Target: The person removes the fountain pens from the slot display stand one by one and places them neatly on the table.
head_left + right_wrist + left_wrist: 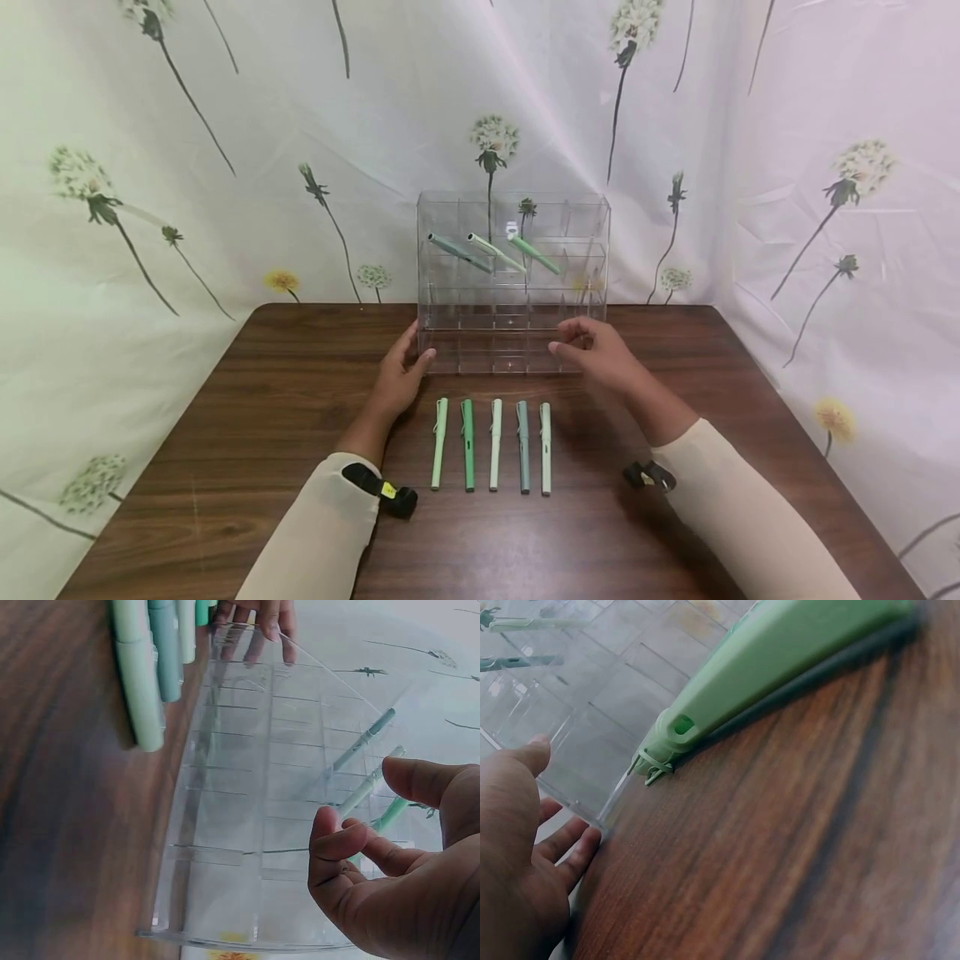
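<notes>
A clear plastic tiered pen rack (472,318) stands upright at the table's back. Three capped pens lean in its upper compartments: a grey-blue pen (459,252), a cream pen (497,252) and a green pen (534,253). My left hand (400,377) rests at the rack's lower left side, thumb by the front edge and extended fingers along the outside. In front of the lower right compartments is my right hand (600,354), its fingers loosely bent and thumb apart, with nothing between them in the right wrist view.
Several capped pens lie side by side before the rack, from a light green pen (439,443) on the left to a pale pen (545,450) on the right. The brown wooden table (247,467) meets a dandelion-printed cloth (360,150) behind.
</notes>
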`<state>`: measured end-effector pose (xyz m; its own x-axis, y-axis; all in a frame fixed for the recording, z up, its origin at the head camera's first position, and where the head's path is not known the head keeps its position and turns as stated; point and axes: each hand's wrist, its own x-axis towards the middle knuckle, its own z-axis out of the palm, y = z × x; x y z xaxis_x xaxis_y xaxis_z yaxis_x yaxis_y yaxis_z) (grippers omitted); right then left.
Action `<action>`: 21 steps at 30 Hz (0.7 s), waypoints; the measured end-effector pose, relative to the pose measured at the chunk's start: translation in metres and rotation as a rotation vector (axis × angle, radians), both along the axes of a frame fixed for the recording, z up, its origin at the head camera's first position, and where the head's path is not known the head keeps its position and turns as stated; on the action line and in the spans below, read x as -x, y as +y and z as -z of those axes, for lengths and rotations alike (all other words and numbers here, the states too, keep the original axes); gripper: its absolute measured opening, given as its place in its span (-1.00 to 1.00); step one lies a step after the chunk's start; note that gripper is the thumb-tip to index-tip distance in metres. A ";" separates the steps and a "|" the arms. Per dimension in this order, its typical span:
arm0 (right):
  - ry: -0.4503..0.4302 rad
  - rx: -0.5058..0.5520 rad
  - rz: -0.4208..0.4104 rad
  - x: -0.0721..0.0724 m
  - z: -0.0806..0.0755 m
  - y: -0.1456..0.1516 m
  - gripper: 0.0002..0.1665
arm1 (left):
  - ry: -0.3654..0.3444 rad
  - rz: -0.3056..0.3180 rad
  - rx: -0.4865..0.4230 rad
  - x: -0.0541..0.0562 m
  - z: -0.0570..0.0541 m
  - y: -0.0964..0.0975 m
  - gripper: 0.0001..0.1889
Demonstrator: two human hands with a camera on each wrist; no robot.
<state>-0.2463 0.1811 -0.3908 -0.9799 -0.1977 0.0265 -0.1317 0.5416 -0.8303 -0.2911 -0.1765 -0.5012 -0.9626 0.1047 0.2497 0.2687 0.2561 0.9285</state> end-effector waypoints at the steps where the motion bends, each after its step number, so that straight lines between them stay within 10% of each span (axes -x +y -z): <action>1: -0.002 0.005 0.001 0.002 -0.003 -0.001 -0.42 | 0.001 0.001 0.001 0.000 0.000 0.000 -0.25; 21: 0.072 0.157 -0.006 0.051 -0.055 0.000 -0.36 | 0.015 -0.005 0.015 0.001 0.002 -0.003 -0.25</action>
